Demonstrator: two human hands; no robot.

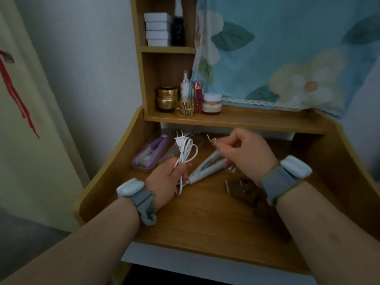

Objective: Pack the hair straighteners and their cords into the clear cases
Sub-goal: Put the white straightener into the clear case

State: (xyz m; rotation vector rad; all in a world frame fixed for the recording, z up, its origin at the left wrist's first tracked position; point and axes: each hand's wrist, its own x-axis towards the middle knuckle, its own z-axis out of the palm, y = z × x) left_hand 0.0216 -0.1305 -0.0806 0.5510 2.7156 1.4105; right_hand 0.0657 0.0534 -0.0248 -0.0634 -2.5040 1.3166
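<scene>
Two hands busy: left hand (pixel 164 177) grips the limp, light cord (pixel 186 151) mid-bundle; right hand (pixel 244 153) pinches a twist tie (pixel 211 138).

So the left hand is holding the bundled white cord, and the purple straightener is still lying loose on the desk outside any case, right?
Not quite. The head view shows the purple straightener already inside a clear case, not loose on the desk. The left hand does hold the bundled white cord.

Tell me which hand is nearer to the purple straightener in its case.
Left. The left hand holds the coiled white cord just right of the purple straightener; the right hand is farther right.
</scene>
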